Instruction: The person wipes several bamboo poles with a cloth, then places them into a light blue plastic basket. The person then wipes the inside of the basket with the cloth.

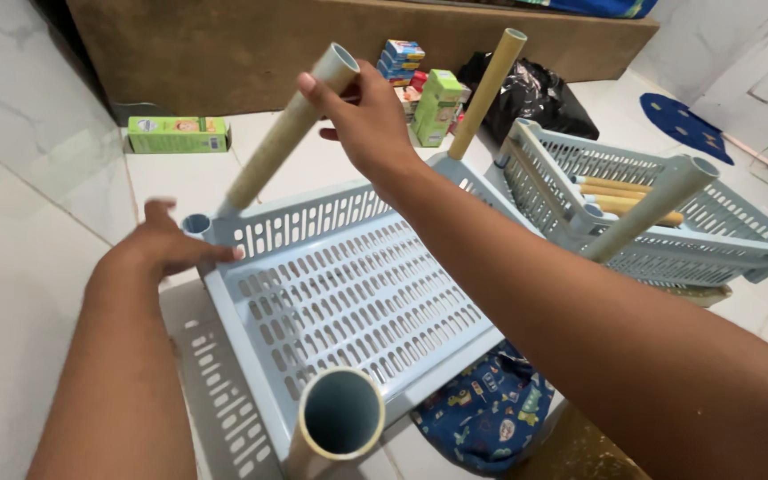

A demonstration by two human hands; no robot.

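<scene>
Your right hand [368, 120] is wrapped around the upper end of a beige tube [288, 133], fingers curled over it and thumb against its side, so the tube is gripped near its open top. That tube leans toward the upper right and its lower end sits at the far-left corner of the pale blue perforated tray [348, 293], which is the landmark for everything else. Your left hand [164, 244] lies flat against that same corner, fingers stretched out and pressed on the tray's slotted wall, just beside a small round socket [195, 223] on the corner; it pinches nothing. At the tray's near edge a second tube [340, 418] points straight up at you, its hollow mouth showing. At the far-right corner of the tray a third tube [488, 89] stands tilted. To the right of the tray, touching or nearly touching it, sits a second blue tray [722, 240] with a fourth tube [655, 204] slanting out of it and several loose tubes [620, 191] lying inside. Beyond the tray are green and coloured cartons [428, 98], a green box [178, 134] off to the far left, and a black bag [531, 89]. A patterned blue cloth [486, 413] lies under the tray's near-right edge on the white tiled floor [11, 267].
</scene>
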